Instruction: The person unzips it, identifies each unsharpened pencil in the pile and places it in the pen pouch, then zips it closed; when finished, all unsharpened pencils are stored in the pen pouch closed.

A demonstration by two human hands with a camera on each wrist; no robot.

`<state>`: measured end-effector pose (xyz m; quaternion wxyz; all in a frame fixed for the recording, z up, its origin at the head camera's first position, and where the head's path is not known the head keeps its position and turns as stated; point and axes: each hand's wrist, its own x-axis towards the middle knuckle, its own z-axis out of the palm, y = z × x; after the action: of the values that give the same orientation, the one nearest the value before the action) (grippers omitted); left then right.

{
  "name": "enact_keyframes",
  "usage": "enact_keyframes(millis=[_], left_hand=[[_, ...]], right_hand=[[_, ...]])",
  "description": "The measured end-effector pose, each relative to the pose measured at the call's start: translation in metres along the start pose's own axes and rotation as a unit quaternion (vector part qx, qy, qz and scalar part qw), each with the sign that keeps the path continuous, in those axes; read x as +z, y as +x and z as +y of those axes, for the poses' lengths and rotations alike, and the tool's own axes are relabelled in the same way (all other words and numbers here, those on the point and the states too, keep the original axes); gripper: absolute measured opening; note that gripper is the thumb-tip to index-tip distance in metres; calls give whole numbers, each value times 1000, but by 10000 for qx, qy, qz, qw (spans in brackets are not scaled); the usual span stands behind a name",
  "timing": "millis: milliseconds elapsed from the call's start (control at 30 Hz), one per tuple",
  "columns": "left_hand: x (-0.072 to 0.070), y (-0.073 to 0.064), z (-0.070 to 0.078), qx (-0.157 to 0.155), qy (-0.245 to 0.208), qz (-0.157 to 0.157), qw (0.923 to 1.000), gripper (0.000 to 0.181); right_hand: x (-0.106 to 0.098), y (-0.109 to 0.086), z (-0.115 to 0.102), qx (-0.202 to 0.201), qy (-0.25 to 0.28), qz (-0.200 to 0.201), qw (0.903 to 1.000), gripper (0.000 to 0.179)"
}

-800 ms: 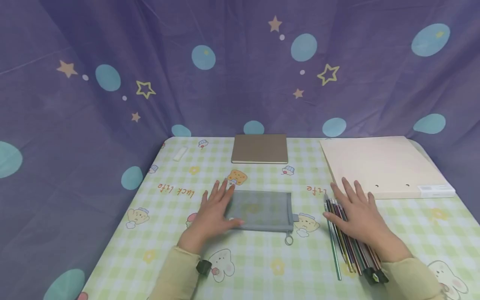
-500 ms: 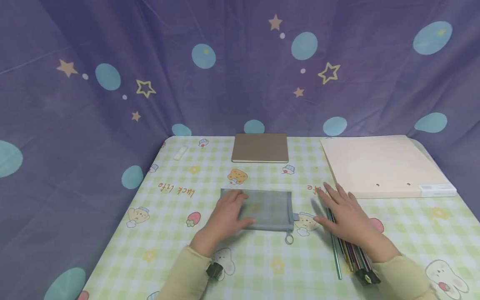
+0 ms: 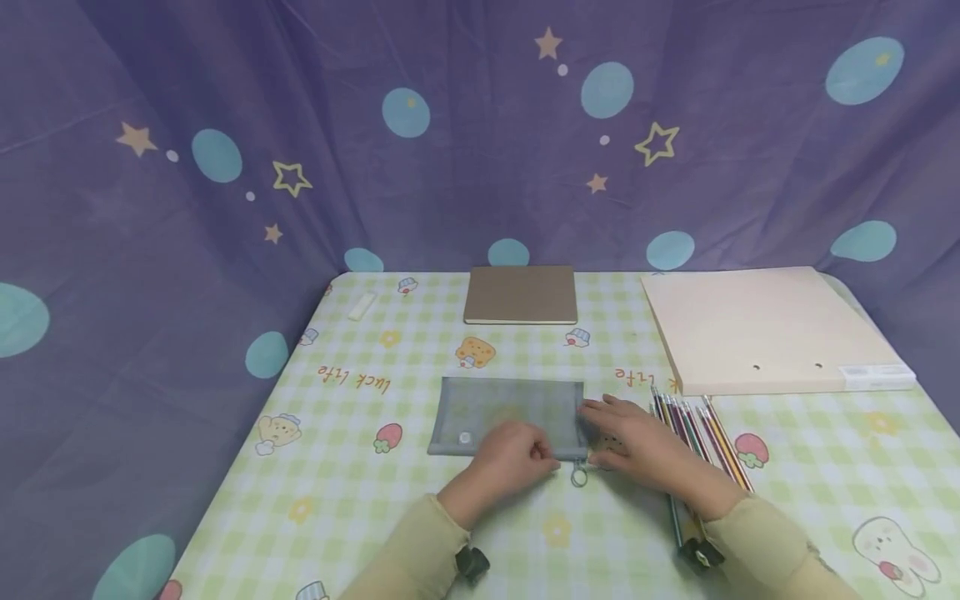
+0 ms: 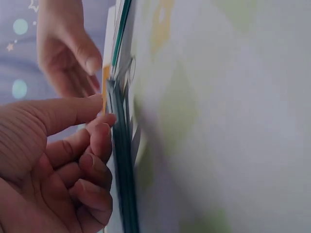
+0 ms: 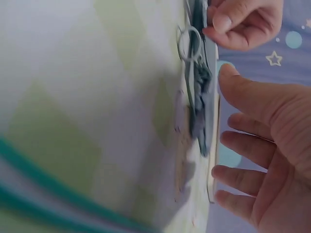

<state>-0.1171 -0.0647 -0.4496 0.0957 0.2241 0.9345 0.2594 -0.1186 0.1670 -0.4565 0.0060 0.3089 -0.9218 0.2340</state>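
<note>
A grey see-through zip pouch (image 3: pixel 502 402) lies flat at the table's middle, its metal ring pull (image 3: pixel 579 477) at the near right corner. My left hand (image 3: pixel 510 457) is over the pouch's near edge, fingers loosely curled. In the left wrist view its thumb and index finger are close together beside the pouch (image 4: pixel 125 170), with no grip to be seen. At the pouch's right edge is my right hand (image 3: pixel 637 437), fingers extended and thumb near the ring; whether it touches is unclear. Several pencils (image 3: pixel 722 442) lie partly hidden under the right forearm.
A brown notebook (image 3: pixel 521 295) lies at the back middle, and a white eraser-like block (image 3: pixel 362 306) at the back left. The large cream folder (image 3: pixel 772 329) with two holes occupies the back right. A purple curtain (image 3: pixel 480 150) hangs behind the checked tablecloth (image 3: pixel 337 467).
Both hands have come closer together: the left moved right and nearer along the pouch, its fingers curling. The right moved left from above the pencils to the pouch's right edge.
</note>
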Motion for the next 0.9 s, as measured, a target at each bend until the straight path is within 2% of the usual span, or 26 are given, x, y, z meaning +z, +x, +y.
enact_keyframes(millis=[167,300,500,700,900], left_hand=[[11,3,8,-302,-483,-109,9983,21],[15,3,16,-622,-759,-71,9951,31],[23,4,25,-820,-438,162,9955,44],[29,6,30,-801,-125,383,9960,37],[30,6,29,-724,3,452,9964,26]], right_hand=[[5,3,-2,162,711,-19,9973,66],[10,4,0,513,1384,-65,9890,63],[14,6,5,788,1878,44,9790,57],[14,6,12,751,2161,-106,9734,55],[14,8,14,599,1877,-218,9801,52]])
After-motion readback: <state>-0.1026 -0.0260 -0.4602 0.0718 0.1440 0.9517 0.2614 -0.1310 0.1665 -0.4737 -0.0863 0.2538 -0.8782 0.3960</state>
